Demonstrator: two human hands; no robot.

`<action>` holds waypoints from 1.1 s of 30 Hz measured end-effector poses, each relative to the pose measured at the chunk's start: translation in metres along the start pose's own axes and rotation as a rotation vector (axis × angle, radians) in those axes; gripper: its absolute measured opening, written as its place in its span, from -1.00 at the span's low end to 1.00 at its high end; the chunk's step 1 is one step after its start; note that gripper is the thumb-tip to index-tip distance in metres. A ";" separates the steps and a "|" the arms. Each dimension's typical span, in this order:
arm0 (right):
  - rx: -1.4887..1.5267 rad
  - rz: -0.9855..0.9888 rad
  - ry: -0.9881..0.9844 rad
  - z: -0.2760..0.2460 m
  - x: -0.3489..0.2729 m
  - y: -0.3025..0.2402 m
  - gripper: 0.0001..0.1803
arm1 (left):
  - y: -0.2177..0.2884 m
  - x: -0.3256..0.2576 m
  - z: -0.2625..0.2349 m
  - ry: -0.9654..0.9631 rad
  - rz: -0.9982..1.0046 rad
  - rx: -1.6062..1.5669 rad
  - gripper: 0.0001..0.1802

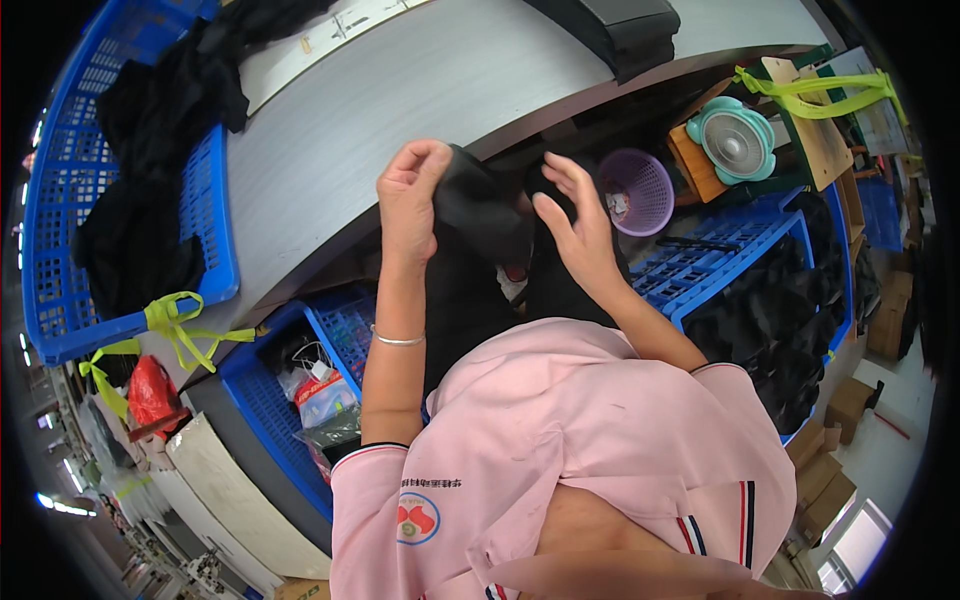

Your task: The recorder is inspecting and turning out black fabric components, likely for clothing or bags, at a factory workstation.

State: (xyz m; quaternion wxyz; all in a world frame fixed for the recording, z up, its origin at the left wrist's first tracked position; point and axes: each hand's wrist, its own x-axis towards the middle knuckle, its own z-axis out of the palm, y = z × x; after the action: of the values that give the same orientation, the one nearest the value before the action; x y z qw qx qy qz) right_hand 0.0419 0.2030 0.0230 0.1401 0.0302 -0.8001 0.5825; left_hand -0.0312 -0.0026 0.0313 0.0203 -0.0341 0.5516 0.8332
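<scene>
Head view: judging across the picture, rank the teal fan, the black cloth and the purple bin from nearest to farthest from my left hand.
1. Black cloth: nearest, pinched in the left hand.
2. Purple bin: to the right, just past the right hand.
3. Teal fan: farthest, at upper right, beyond the bin.

A turquoise electric fan (738,143) stands near a purple plastic wastebasket (650,186). At left, a red plastic bag (153,390) sits near a knotted yellow-green strip (168,318); cardboard boxes (850,408) lie at right.

Pale grey table (400,100), white panel (335,35), black cloth (200,85) overlapping
</scene>
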 end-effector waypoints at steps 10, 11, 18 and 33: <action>0.548 0.243 -0.222 0.010 0.038 -0.029 -0.74 | 0.002 -0.030 -0.026 -0.113 -0.475 -0.203 -0.69; 0.472 0.210 -0.222 0.011 0.040 -0.025 -0.74 | -0.009 -0.041 -0.024 -0.135 -0.531 -0.305 -0.70; 0.565 0.349 -0.585 0.075 0.010 0.038 -0.83 | -0.080 -0.094 -0.031 -0.274 -0.510 -0.304 -0.71; 0.345 0.616 -0.452 0.047 -0.026 0.057 -0.77 | -0.016 -0.021 0.018 -0.067 -0.129 -0.458 -0.19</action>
State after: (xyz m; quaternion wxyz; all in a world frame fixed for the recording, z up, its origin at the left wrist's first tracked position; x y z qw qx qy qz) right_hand 0.0458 0.1736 -0.0495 -0.2268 -0.0608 -0.6731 0.7013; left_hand -0.0095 0.0206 0.0256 0.0837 -0.0452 0.3440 0.9342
